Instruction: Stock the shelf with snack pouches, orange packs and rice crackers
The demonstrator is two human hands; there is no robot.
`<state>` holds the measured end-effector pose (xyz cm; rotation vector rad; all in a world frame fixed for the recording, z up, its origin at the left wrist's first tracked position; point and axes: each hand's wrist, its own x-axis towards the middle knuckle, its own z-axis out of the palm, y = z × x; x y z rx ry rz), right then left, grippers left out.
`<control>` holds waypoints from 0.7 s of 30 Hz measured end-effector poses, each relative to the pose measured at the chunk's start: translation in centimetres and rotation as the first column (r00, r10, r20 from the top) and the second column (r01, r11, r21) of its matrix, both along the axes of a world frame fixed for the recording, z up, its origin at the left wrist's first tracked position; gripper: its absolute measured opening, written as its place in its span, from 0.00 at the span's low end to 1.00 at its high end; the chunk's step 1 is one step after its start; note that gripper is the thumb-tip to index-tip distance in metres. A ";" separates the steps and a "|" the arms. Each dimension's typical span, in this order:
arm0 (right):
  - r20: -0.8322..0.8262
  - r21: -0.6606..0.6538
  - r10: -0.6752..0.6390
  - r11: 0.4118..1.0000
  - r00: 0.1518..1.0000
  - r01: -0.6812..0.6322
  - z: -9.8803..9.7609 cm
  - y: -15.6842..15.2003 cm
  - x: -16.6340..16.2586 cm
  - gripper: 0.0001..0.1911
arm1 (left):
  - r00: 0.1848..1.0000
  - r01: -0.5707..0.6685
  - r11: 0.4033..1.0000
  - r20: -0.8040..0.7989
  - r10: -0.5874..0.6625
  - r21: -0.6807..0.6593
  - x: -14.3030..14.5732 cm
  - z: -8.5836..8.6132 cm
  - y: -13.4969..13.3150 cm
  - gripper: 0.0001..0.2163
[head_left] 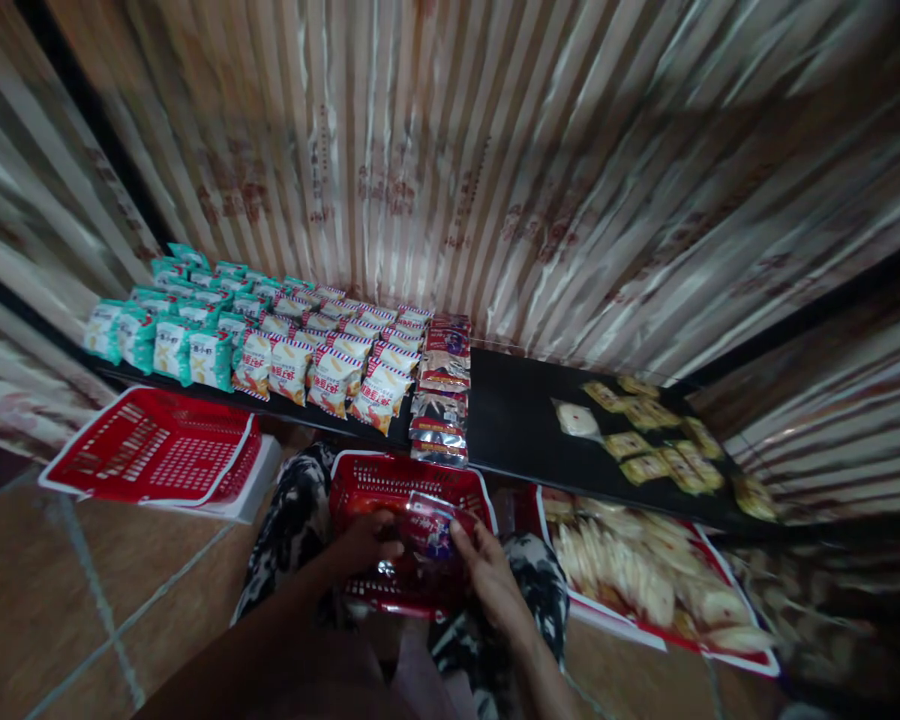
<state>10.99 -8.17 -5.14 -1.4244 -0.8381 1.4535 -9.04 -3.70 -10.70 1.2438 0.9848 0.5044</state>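
A red and purple snack packet (429, 528) with a clear top edge is held in my right hand (491, 575), the thumb and fingers at its right side. It hangs over a red plastic basket (412, 466) with a white rim, which stands between my knees. My left hand (364, 545) is inside the basket just left of the packet, its fingers bent and the thumb apart from them. Shiny wrapping shows dimly below the hands. Ahead, a column of similar red packets (446, 360) lies overlapping on a black shelf (517, 410), silver ends toward me.
Teal snack bags (172, 345) and white-and-red snack bags (334, 375) stand in rows on the shelf's left. Yellow packets (675, 465) and a round white packet (577, 420) lie on its right. Another red basket (157, 445) is at left; a basket of pale packets (735, 650) is at right.
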 end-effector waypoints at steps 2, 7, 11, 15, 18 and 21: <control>-0.065 0.010 -0.043 0.999 0.997 0.044 1.7 0.1 -0.1 0.22 | 0.998 0.059 0.998 0.001 -0.059 0.024 0.1 1.9 -0.3 0.11; -0.152 0.045 -0.166 0.984 0.974 0.174 5.0 0.6 -0.3 0.20 | 0.993 0.073 0.996 0.094 -0.077 0.051 1.4 5.5 -1.3 0.10; -0.176 0.081 -0.178 0.978 0.968 0.195 6.3 0.7 -0.2 0.21 | 0.986 0.015 0.998 0.165 -0.025 0.060 2.6 6.8 -1.4 0.16; -0.163 0.125 -0.221 0.962 0.962 0.242 6.4 0.8 0.1 0.26 | 0.991 -0.043 0.995 0.126 0.032 0.089 3.7 8.4 -0.6 0.15; -0.192 0.114 -0.310 0.935 0.931 0.335 6.6 1.5 0.5 0.30 | 0.970 -0.017 0.999 0.245 0.006 0.042 4.4 10.2 -0.1 0.16; -0.204 0.126 -0.358 0.914 0.911 0.387 7.1 3.2 1.0 0.30 | 0.927 -0.071 0.996 0.366 0.085 -0.051 5.3 11.6 0.2 0.19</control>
